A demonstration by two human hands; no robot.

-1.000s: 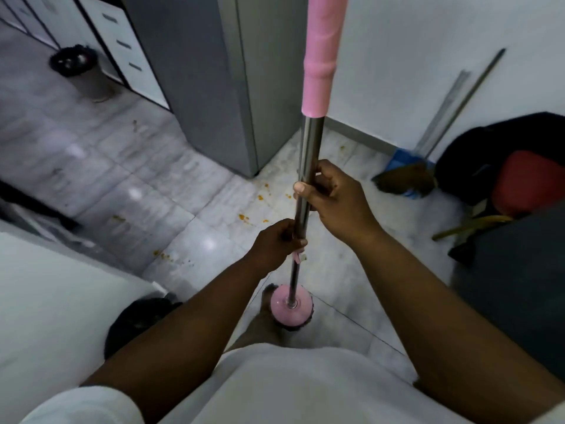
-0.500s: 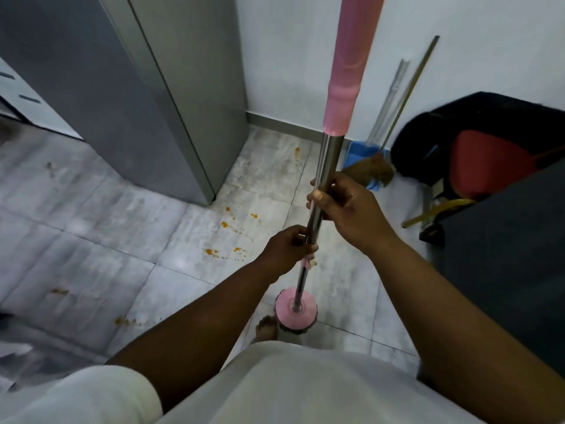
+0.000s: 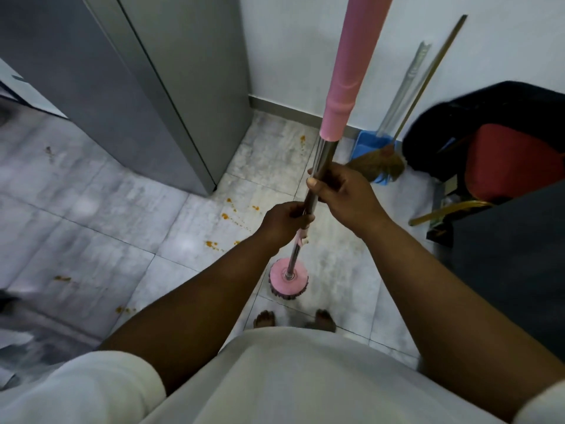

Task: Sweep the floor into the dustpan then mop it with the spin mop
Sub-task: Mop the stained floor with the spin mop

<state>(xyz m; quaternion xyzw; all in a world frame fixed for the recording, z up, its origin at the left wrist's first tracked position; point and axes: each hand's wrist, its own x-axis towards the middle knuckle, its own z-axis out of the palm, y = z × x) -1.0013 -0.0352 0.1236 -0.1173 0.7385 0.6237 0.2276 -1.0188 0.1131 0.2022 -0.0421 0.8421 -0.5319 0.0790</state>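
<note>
Head view: both hands on the spin mop's steel pole (image 3: 324,156), pole near upright. Right hand (image 3: 345,198) has its grip clenched round the pole higher up, thumb on the front; left hand (image 3: 286,220) grasps it just below, right above a small pink clip (image 3: 302,238). Pink mop head (image 3: 288,278) sits on the tiled floor (image 3: 101,215) just ahead of two bare feet (image 3: 265,319). Pink handle sleeve (image 3: 351,75) runs up out of frame. Orange stains (image 3: 227,215) scattered on tiles left of the pole, more toward the lower left and one near the wall. Obstacles: grey cabinet (image 3: 171,87) corner juts in on the left; dark tabletop (image 3: 513,261) edge blocks the right; black and red chair (image 3: 501,160) behind it. Blue dustpan (image 3: 368,145) and broom (image 3: 379,165) stand against the white wall (image 3: 290,47), well apart from the mop head; dustpan contents not visible. Open tile lies left and forward of the mop head, narrowing between the cabinet corner and the dustpan.
</note>
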